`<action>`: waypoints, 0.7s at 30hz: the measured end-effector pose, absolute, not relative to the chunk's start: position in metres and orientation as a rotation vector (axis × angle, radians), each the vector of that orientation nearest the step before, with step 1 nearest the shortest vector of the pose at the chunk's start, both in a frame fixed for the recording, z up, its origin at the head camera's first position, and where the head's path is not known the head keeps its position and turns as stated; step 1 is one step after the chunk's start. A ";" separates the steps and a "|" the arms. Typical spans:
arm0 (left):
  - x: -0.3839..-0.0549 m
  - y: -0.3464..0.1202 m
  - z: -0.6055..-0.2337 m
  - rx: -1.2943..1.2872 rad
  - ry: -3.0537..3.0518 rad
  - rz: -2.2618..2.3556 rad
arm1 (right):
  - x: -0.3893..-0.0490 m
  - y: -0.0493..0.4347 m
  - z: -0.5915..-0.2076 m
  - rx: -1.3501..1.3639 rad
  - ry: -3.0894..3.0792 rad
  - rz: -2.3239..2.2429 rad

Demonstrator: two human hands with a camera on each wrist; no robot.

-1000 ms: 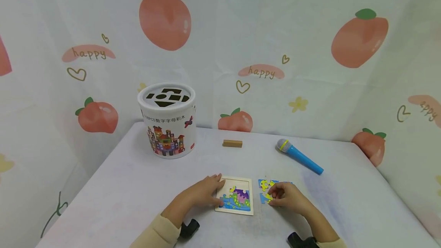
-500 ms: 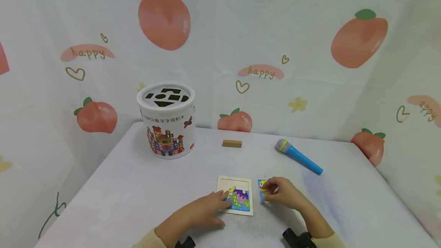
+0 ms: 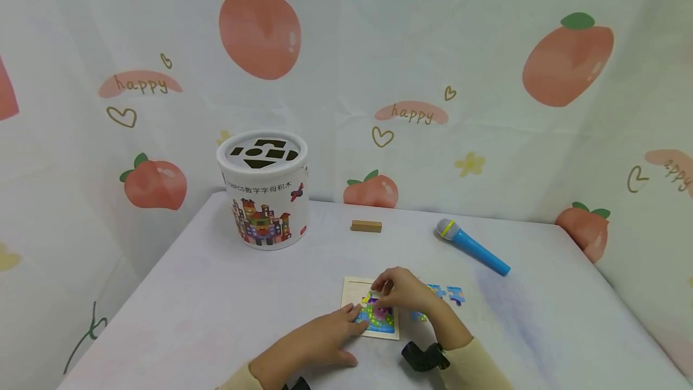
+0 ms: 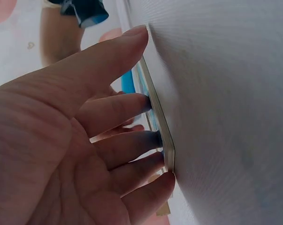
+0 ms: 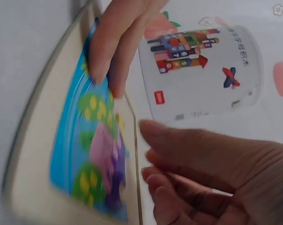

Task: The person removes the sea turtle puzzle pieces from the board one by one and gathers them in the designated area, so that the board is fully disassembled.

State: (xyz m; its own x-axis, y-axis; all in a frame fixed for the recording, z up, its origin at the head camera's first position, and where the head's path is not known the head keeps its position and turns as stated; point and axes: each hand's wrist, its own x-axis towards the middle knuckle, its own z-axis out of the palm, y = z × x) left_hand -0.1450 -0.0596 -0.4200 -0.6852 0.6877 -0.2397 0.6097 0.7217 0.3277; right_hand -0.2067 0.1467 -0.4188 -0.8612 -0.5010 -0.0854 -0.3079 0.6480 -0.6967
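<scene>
A small wooden puzzle tray [image 3: 352,287] lies on the table, partly filled with joined blue, green, pink and purple pieces. My left hand [image 3: 327,337] rests at its lower left, fingers spread and fairly straight. In the left wrist view, those fingertips [image 4: 156,139] press over the edge of the tray. My right hand [image 3: 403,290] is over the tray's right part, thumb and fingers curled toward each other above the purple pieces. I cannot tell whether a puzzle piece is between them. Loose puzzle pieces [image 3: 456,295] lie right of the tray, some hidden behind the right hand.
A blue toy microphone [image 3: 476,250] lies at the back right. Behind the tray is a brown wooden block [image 3: 366,226]. A white bucket of building blocks [image 3: 265,197] stands at the back left, before a peach-print curtain [image 3: 335,47].
My right hand has moved left from the loose pieces to over the tray. My left hand has slid from the tray's left side toward its lower left, fingers now over the pieces.
</scene>
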 end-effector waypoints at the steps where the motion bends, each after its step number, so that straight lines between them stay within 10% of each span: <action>1: -0.145 -0.060 -0.420 1.007 2.580 0.315 | -0.208 0.144 -0.419 -0.648 2.587 -1.025; 21: -0.145 -0.058 -0.421 0.983 2.554 0.319 | -0.206 0.132 -0.423 -0.475 2.519 -1.147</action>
